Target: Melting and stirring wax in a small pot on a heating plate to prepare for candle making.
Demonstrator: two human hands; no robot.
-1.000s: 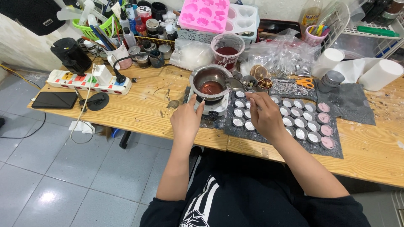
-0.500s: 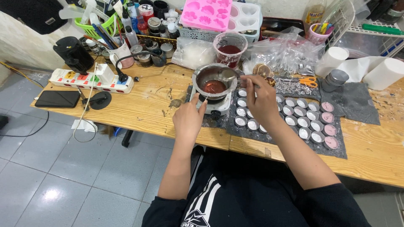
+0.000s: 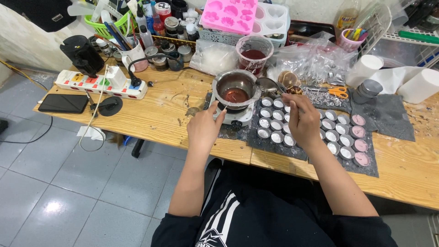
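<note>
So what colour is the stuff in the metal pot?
Reddish-brown liquid in the metal pot, seen in the head view.

Black phone (image 3: pixel 63 103) flat at left table edge, white power strip (image 3: pixel 100 85) just behind it. Pink silicone mould (image 3: pixel 229 14) propped at back, clear cup of dark red liquid (image 3: pixel 254 54) below it. Orange-handled scissors (image 3: pixel 337 92) near white paper rolls (image 3: pixel 418 85). Grey tiled floor (image 3: pixel 68 183).

the pot (image 3: pixel 235 89) sits on a small stove (image 3: pixel 236 117) just beyond the left hand (image 3: pixel 204 129); rows of cups (image 3: pixel 273 124) lie under, perhaps touching, the right hand (image 3: pixel 302 121).
</note>
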